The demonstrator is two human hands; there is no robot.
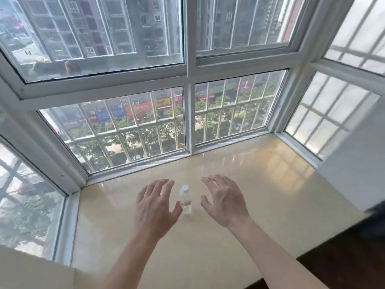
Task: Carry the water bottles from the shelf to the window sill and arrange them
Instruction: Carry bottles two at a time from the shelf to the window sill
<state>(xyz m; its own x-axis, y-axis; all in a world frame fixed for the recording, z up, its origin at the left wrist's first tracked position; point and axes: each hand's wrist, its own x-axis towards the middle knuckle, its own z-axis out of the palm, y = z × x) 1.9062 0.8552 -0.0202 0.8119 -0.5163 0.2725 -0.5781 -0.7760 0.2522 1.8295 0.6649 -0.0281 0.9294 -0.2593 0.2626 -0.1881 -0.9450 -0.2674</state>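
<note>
One clear water bottle (185,200) with a white cap and a red band on its label stands upright on the glossy beige window sill (260,184), about midway across it. My left hand (155,207) hovers just left of the bottle, fingers spread, holding nothing. My right hand (224,200) hovers just right of it, fingers apart and slightly curled, also holding nothing. Neither hand touches the bottle. No shelf is in view.
A bay window with white frames (188,122) and outer bars wraps the sill on three sides. A white wall (354,174) bounds the sill at the right. Dark wooden flooring (343,257) lies below the sill's near right edge.
</note>
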